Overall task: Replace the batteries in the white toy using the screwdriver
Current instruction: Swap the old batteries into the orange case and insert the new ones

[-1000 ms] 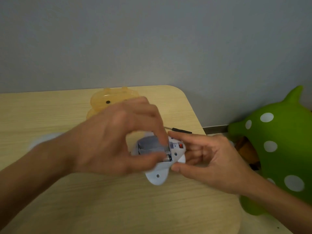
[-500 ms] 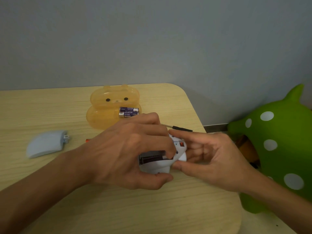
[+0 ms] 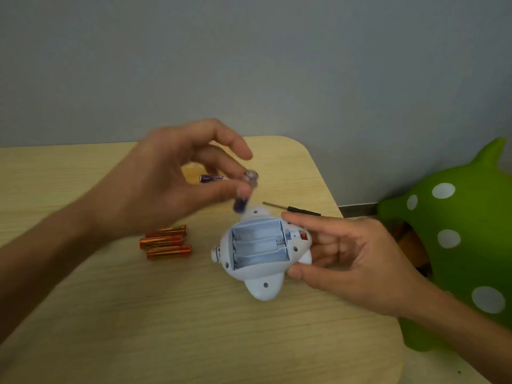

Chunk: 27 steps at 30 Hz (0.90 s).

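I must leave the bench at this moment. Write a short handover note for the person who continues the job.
Left hand: pinches a purple cylindrical battery above the white plastic toy.
Right hand: holds that toy, underside up.
Three orange batteries lie left of the toy; the thin black-handled screwdriver lies behind it.
Done: cover off, three slots empty.
Left: fit batteries, refit and screw the cover (not in view).

Likely a home play corner, small wood-grain table [image 3: 194, 328] with rounded corners sitting against a plain grey wall [image 3: 249, 65], green white-spotted animal toy [image 3: 457, 231] standing just beside it
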Motion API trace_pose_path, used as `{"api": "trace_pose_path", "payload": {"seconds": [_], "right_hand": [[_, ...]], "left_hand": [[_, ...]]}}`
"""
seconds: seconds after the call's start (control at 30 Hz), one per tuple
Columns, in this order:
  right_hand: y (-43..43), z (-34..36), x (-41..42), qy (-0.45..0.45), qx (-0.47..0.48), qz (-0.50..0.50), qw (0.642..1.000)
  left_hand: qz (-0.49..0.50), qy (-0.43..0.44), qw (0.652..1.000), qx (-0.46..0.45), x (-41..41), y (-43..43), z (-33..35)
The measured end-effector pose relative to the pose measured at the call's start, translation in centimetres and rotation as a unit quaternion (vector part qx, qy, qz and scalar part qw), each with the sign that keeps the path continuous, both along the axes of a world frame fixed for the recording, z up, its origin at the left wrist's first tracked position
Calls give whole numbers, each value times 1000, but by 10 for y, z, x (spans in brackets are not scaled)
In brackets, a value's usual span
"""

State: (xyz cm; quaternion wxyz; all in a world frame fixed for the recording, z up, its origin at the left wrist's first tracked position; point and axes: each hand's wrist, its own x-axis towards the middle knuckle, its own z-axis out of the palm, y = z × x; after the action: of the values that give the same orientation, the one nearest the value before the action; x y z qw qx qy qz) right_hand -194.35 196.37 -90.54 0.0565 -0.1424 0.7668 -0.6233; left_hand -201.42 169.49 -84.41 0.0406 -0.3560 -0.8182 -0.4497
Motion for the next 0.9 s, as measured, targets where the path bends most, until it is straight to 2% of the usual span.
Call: {"api": "trace_pose_path", "payload": {"seconds": [0.1, 0.23, 0.4, 0.57, 0.73, 0.9], "right_hand": [[-1, -1, 0, 3, -5, -2, 1000], [-1, 0, 0, 3, -8, -2, 1000], [0, -1, 0, 8, -9, -2, 1000], [0, -3, 0, 12, -10, -3, 1000], [0, -4, -1, 14, -12, 0, 1000], [0, -3, -1, 14, -15, 1, 1000]], "left_hand": [[92, 95, 984, -120, -21, -14, 5], [106, 92, 970, -201, -31, -20, -10], [84, 97, 964, -233, -35, -19, -27], [77, 120, 957, -254, -34, -25, -15], [35, 35, 942, -331, -25, -57, 11], [37, -32, 925, -377, -20, -75, 0]]}}
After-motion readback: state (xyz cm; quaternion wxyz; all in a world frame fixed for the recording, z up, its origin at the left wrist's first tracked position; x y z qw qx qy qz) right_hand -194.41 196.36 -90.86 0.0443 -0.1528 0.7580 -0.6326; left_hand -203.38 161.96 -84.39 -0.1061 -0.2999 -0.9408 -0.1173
